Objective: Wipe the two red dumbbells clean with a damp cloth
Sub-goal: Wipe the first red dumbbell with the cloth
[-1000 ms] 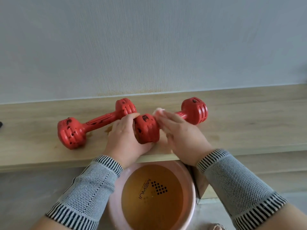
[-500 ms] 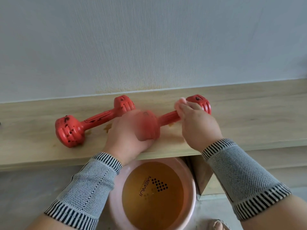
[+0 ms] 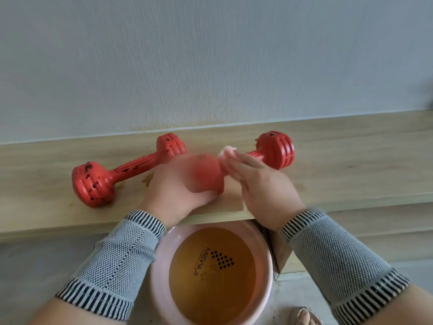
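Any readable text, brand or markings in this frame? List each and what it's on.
"MEMUI", as best it reads: dark letters on the bottom of the pink basin, seen through brownish water, beside a triangle of dots.
Raised marking on the handle of the left dumbbell: too small to read.

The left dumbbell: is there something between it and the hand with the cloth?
Yes. The right dumbbell lies between, and the left hand grips its near head. The right hand presses the cloth on its handle; the left dumbbell lies beyond.
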`<state>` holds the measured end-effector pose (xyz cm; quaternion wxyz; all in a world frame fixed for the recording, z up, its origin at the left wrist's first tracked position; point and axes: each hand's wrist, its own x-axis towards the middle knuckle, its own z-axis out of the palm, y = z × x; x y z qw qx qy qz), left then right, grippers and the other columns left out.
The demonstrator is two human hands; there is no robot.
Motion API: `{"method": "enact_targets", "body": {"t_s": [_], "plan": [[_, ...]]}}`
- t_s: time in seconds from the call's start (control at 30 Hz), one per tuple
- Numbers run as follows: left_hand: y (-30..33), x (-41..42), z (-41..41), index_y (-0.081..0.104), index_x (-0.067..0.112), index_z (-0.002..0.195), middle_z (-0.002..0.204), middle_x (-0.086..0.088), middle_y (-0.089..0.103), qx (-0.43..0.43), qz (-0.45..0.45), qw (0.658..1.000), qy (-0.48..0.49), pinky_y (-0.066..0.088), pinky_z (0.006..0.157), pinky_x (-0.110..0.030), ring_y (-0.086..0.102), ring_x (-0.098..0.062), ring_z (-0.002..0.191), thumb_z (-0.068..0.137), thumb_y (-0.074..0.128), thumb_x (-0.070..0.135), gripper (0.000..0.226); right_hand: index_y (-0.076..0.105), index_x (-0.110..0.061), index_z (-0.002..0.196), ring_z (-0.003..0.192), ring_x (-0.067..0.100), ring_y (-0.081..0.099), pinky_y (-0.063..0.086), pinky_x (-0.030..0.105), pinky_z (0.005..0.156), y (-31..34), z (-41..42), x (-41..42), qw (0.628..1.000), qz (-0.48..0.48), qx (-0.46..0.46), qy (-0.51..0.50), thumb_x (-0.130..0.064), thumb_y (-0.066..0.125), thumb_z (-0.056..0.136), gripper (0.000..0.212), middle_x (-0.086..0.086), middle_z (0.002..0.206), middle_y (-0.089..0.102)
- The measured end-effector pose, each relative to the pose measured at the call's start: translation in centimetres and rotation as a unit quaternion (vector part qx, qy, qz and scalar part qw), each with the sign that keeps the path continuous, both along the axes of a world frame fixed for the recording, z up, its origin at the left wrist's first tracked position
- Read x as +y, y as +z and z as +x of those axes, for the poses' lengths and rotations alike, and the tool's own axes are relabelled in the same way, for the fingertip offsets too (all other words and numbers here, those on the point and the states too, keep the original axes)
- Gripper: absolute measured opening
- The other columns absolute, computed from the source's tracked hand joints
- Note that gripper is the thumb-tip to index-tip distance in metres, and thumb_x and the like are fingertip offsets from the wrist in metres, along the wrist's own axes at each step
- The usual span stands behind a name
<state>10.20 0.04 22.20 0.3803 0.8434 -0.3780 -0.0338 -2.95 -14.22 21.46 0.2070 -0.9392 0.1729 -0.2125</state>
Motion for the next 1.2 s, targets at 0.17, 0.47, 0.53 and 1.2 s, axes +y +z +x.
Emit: {"method": "enact_targets", "body": {"t_s": [0.17,0.47,0.53,1.2], "plan": [[0.1,-0.1,0.2,0.049,0.028,0.137,0.128,0.006,0.054,0.044,0.002,0.999,-0.002,0.032,0.093,-0.021,0.049,-0.006,0.111,0.056,0.082,0.055,0.091,0.028,-0.041,0.149,0.13,0.007,0.048,0.05,0.034,0.099,0.3,-0.3,-1.1,0.997,-0.004,0.003,-0.076,0.003,0.044,0.09,0.076,-0.025,0.156,0.02],[0.2,-0.1,1.0,0.061,0.026,0.129,0.119,0.012,0.063,0.095,0.007,0.995,-0.025,0.034,0.078,-0.006,0.051,0.013,0.097,0.071,0.078,0.051,0.065,0.032,-0.04,0.148,0.131,0.007,0.047,0.045,0.031,0.104,0.5,-0.3,-1.3,0.997,0.007,-0.001,-0.072,0.002,0.045,0.09,0.073,-0.024,0.156,0.023],[0.4,-0.1,1.0,0.064,0.026,0.125,0.116,0.013,0.066,0.108,0.008,0.994,-0.033,0.039,0.087,-0.013,0.057,0.005,0.102,0.063,0.072,0.066,0.075,0.035,-0.04,0.146,0.133,0.001,0.041,0.034,0.02,0.11,0.8,-0.1,0.0,1.0,0.023,0.001,0.002,0.003,0.047,0.09,0.071,-0.022,0.155,0.027],[0.6,-0.7,-0.8,0.046,0.023,0.136,0.126,0.0,0.054,-0.09,0.048,0.994,0.039,0.035,0.107,-0.046,0.042,-0.026,0.126,0.057,0.088,0.046,0.092,0.034,-0.035,0.149,0.134,0.002,0.041,0.041,0.031,0.109,0.8,0.2,0.5,1.0,0.015,0.007,0.014,0.002,0.046,0.091,0.069,-0.022,0.156,0.025]]}}
